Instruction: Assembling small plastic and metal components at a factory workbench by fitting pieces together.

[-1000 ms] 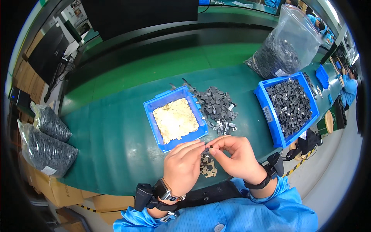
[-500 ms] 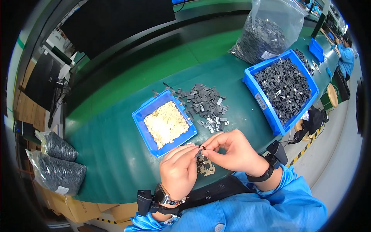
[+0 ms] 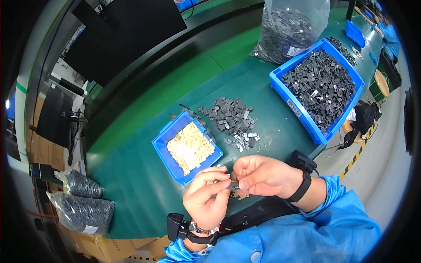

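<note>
Fingertips shifted slightly apart since earlier, so the dark piece shows better, lower centre, pinched in my right grip. Can't tell whether my left grip has it too; still mid-handling, I reckon.

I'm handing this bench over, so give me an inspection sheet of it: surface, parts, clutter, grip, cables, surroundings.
Surface: green tabletop, shiny in places.
Parts: brass-coloured pieces under the hands; pale pieces in the small blue bin; loose dark pile beside it; large blue bin full of dark parts.
Clutter: dark strips by the small bin's rim; clear bag of dark parts behind the large bin.
Grip: right hand appears to pinch a small dark piece; left hand close against it, hold unclear.
Cables: dark tangle at far left, off the tabletop.
Surroundings: co-worker at far right; cardboard boxes below; striped floor tape.
</note>
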Tool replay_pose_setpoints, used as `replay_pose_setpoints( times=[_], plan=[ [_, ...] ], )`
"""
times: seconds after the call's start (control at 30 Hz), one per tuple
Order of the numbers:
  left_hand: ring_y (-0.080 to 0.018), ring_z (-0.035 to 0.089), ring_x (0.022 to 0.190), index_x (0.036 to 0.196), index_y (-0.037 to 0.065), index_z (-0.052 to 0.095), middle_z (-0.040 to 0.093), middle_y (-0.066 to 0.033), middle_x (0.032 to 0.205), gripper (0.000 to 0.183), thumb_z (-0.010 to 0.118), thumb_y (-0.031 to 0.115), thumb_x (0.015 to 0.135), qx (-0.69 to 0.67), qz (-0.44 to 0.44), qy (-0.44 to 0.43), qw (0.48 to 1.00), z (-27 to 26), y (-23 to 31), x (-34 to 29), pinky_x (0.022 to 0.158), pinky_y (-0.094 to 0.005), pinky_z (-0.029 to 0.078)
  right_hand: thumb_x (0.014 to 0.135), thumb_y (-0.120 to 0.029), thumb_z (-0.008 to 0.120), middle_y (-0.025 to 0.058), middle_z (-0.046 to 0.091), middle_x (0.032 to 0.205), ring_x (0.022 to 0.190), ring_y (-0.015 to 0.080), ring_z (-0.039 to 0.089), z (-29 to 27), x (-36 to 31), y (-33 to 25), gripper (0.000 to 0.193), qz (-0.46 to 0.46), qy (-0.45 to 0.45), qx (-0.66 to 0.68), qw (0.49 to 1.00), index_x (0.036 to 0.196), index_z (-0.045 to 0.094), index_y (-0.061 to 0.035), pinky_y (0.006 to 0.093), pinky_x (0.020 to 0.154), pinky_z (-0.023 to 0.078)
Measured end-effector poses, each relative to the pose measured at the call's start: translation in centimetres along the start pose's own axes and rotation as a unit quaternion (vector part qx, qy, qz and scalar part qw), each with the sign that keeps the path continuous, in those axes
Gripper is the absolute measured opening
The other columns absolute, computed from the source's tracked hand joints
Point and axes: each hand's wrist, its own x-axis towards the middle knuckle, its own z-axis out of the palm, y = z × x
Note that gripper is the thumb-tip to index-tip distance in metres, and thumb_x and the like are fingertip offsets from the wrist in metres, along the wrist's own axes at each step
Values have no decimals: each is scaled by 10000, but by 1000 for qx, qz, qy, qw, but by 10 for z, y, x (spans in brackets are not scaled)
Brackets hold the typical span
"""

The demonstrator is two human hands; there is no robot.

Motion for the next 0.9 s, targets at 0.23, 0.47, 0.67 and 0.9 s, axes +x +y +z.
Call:
replay_pose_setpoints(
  times=[0.23,0.47,0.67,0.9],
  plan=[
    [-267,685,902,803,-19,719,698,-135,848,163,706,-135,689,11,-55,-53,997,-1,3,4,803,-350,543,789,-69,756,71,618,886,817,206,598,12,-12,-17,182,-354,-24,-661,661,950,689,-19,337,723,496],
    [-247,689,825,717,-34,660,688,-146,808,122,721,-134,684,-7,-93,-2,996,12,-7,-4,766,-343,549,815,-164,610,97,552,960,925,297,551,8,-12,0,249,-364,38,-829,423,1024,569,-35,386,781,454],
    [-229,666,777,635,9,531,638,-105,732,283,794,-95,641,40,-72,8,997,18,-9,-1,731,-344,535,800,-125,638,108,562,937,909,304,548,14,-6,-9,193,-368,11,-795,482,955,595,-18,392,803,458],
    [-224,651,858,701,18,534,649,-126,845,302,815,-84,657,62,-69,48,995,-4,-11,-5,782,-345,528,723,76,647,175,615,1081,970,350,575,37,-62,-90,414,-465,367,-802,78,1128,587,15,441,847,466]
  ],
)
